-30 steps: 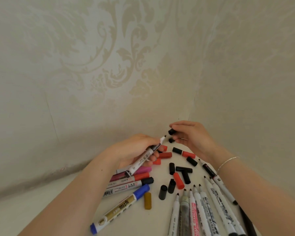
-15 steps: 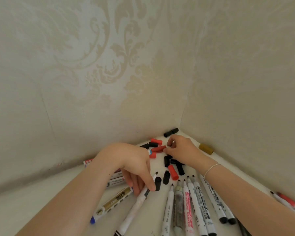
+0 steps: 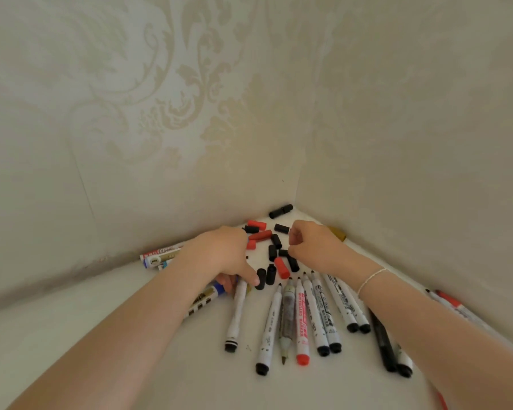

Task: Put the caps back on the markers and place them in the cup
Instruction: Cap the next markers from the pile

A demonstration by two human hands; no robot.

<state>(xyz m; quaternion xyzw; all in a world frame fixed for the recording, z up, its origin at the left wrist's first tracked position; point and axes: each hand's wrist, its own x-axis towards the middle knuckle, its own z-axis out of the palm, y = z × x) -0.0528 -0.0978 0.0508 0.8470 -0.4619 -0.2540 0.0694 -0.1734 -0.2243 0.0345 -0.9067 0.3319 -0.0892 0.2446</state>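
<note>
My left hand (image 3: 228,261) rests on the top end of a white marker (image 3: 237,312) lying on the tabletop (image 3: 71,335), fingers bent round it, thumb stretched to a black cap (image 3: 260,279) just beside the tip. My right hand (image 3: 311,244) hangs curled among the loose caps (image 3: 276,250) near the corner; whether that grip pinches one I cannot tell. More uncapped markers (image 3: 308,315) fan out between my arms. No cup is in view. I'd match cap colour to the marker's end, line it up straight, and push until seated.
</note>
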